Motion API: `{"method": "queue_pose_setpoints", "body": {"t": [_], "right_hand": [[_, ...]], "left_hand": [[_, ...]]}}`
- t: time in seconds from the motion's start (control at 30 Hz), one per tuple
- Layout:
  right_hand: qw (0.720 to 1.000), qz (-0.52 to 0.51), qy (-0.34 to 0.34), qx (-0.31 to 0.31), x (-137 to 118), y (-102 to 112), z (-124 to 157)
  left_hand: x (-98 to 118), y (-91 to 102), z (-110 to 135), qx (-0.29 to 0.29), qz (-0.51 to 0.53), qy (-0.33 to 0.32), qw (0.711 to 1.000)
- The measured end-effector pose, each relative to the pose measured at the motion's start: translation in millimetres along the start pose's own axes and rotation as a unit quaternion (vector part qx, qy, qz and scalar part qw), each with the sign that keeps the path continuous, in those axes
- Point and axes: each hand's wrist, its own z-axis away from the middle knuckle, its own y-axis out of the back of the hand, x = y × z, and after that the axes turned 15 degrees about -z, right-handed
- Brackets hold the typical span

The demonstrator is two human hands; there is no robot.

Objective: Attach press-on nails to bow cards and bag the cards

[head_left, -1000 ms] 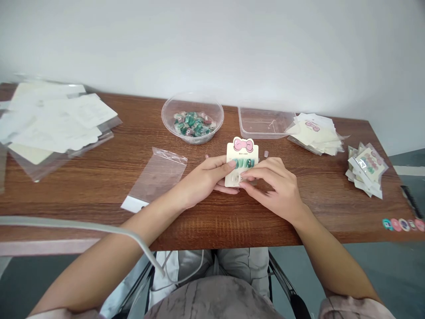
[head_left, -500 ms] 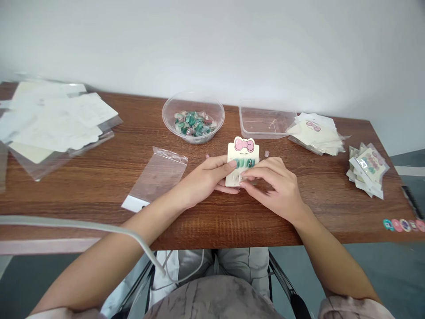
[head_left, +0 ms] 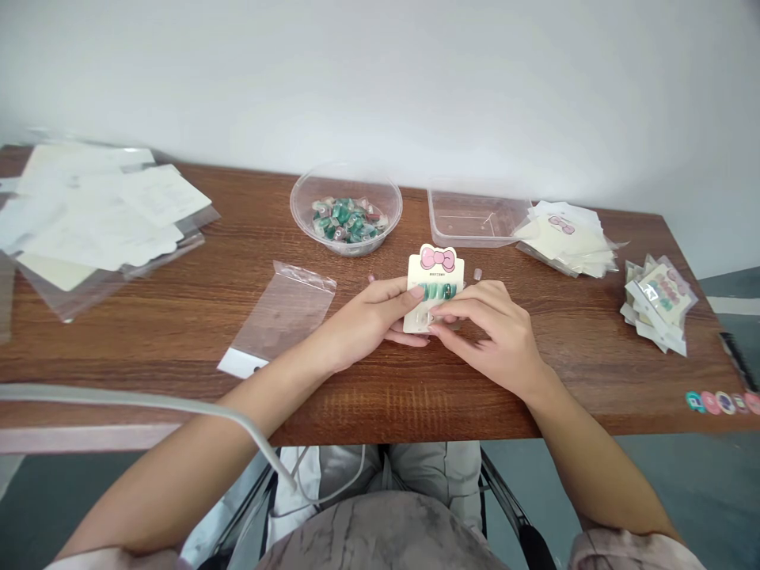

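Head view: left hand (head_left: pixel 373 321) is gripping the bow-topped card (head_left: pixel 435 276), thumb in front — card is standing tilted between the two hands. Right hand (head_left: pixel 497 332) is bringing thumb and forefinger together over the card's lower part, at a pale piece (head_left: pixel 430 317); can't tell whether it's pinching or just pressing it. Progress: green nail tips (head_left: pixel 438 291) are already sitting in a row across the middle, so that row looks mostly done; lower row seems to be in work, its count being hidden by fingers. Bagging looks undone — clear bag (head_left: pixel 286 309) is lying flat left of the left hand. More tips are waiting in the round bowl (head_left: pixel 347 250) beyond the left hand. Filled packets (head_left: pixel 658 305) are piling up well right of the right hand, suggesting several sets are finished.
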Motion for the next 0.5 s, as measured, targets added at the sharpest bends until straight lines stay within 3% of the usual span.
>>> {"method": "queue_pose_setpoints", "body": {"t": [0.5], "right_hand": [[0.999, -0.019, -0.039, -0.003, 6.0, -1.3, 3.6]], "left_hand": [[0.0, 0.3, -1.4, 0.001, -0.011, 0.01, 1.0]]}}
